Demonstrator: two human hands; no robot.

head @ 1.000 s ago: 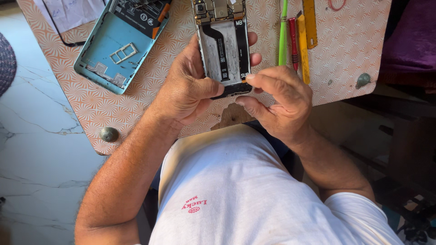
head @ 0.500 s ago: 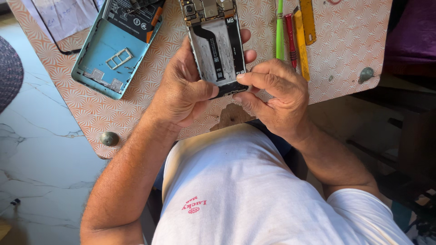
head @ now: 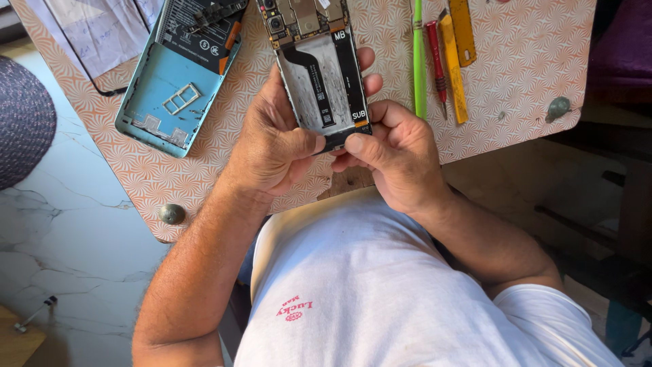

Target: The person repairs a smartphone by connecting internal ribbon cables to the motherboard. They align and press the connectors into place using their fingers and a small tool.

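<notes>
Left hand (head: 275, 146) grips the opened phone (head: 319, 71) along its left edge; right hand (head: 394, 160) pinches its near end, long axis running toward frame top.

Opened phone (head: 318, 68), back cover off, held upright above the patterned table (head: 516, 75) between 2 hands. Bare metal frame, black ribbon cable down the middle, camera parts at the top. Bottom edge pinched between both thumbs.

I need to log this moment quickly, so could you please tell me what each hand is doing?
Left hand: closed, gripping the opened phone at its lower edge.
Right hand: closed, pinching the phone's bottom corner.
</notes>
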